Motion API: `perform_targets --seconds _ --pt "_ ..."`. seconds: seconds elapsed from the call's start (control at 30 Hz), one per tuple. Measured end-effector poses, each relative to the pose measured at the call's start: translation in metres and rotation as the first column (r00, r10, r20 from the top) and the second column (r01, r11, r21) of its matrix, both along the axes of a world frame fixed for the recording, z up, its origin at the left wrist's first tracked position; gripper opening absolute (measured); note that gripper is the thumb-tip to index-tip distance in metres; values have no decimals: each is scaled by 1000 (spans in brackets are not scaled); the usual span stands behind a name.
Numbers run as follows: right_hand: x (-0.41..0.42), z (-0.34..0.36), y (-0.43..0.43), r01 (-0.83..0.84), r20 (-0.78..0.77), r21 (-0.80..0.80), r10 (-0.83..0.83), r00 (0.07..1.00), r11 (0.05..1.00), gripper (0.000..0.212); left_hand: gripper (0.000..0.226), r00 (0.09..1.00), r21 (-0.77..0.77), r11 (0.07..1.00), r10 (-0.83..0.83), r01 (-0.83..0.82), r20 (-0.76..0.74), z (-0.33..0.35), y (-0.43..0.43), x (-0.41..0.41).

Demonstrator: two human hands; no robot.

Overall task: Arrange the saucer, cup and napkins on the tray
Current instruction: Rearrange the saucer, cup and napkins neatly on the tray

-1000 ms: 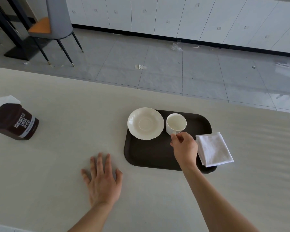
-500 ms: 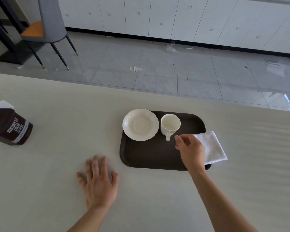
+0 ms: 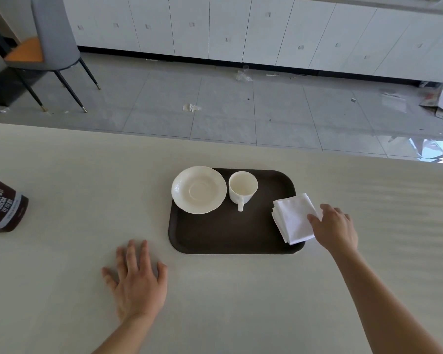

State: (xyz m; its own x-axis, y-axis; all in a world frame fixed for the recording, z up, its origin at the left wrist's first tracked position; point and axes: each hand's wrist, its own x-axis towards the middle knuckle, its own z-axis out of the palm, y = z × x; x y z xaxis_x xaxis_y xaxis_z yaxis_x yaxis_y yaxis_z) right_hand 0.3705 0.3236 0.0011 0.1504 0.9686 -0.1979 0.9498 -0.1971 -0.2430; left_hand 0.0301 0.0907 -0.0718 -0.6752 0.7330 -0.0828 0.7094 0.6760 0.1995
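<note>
A dark brown tray (image 3: 230, 233) lies on the pale counter. A cream saucer (image 3: 198, 189) sits on its far left corner, overhanging the rim. An empty cream cup (image 3: 243, 188) stands upright beside it, handle toward me. A stack of white napkins (image 3: 292, 217) rests on the tray's right edge, partly over the rim. My right hand (image 3: 335, 229) lies on the napkins' right side, thumb on top and fingers at their edge. My left hand (image 3: 137, 282) rests flat and spread on the counter, left of the tray's near corner.
A brown cocoa tin (image 3: 3, 210) lies at the counter's left edge. The counter's far edge (image 3: 215, 140) runs behind the tray, with tiled floor beyond. A grey chair (image 3: 54, 44) stands far left on the floor.
My right hand let go of the cup's handle and moved right onto the napkin stack. The cup stayed on the tray. My left hand has not moved.
</note>
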Motion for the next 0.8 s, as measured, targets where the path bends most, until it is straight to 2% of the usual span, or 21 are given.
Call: perform_targets --seconds 0.1,0.27,0.4,0.6,0.7,0.8 --pt "-4 -5 2 39 -76 -53 -43 996 998 37 72 1000 -9 1000 2 -2 4 1 0 0" --pt "-5 -8 0 115 -239 25 -106 965 993 23 73 1000 -5 1000 1 -1 9 2 0 1" --pt "-16 -10 -2 236 -510 -16 -211 834 972 22 73 1000 -17 1000 -3 3 5 2 0 1" --pt "-40 -21 -6 368 -659 2 -276 700 930 32 75 1000 -17 1000 5 -5 12 2 0 0" --pt "-47 -22 -3 307 -609 -19 -255 752 951 34 75 1000 -20 1000 2 -2 18 2 1 0" --pt "-48 -16 -1 181 -488 -25 -170 856 983 39 77 999 -5 1000 8 -8 32 3 2 1"
